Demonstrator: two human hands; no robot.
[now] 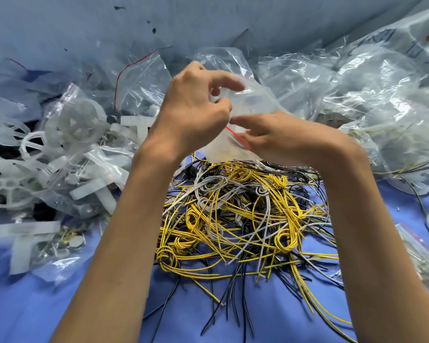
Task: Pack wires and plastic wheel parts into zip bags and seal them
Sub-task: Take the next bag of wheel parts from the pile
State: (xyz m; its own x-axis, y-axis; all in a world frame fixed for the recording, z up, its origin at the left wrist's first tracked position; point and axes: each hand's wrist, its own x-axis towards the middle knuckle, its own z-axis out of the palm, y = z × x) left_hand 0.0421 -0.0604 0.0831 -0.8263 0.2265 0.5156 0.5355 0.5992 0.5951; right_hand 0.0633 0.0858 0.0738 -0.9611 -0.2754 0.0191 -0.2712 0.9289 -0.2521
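Head view: blurry zip bag (255,102), contents indistinct

Left hand: your left hand (193,107) is raised with its back toward you, fingers curled and pinching the top of the zip bag (253,100).
Right hand: your right hand (282,137) sits slightly lower, fingers pointing left, pinching the same bag at its red strip.
Forearms: both are bare, rising from the bottom edge and angling inward.
Spacing: your fingertips almost meet.
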